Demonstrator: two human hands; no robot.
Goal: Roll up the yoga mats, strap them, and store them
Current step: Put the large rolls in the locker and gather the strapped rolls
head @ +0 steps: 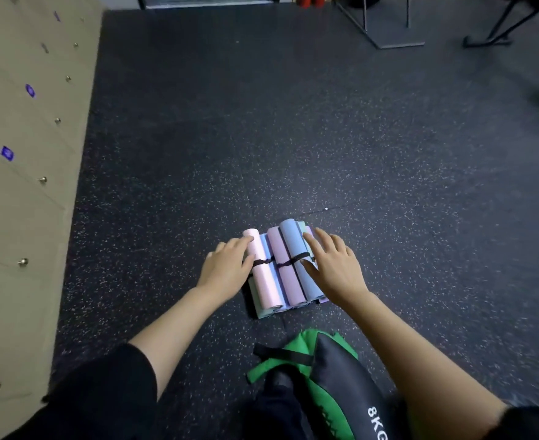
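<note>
The left hand lies released, fingers nearly straight over the top of the pink roll, and the right hand rests with fingers spread and relaxed on the blue roll; neither grasps anything. Both rolls belong to a two-layer stack of rolled yoga mats, bound by black straps, lying on the speckled floor. The stack is well apart from the lockers along the floor's left edge, and a green-and-black sandbag lies near it at the floor's near edge.
</note>
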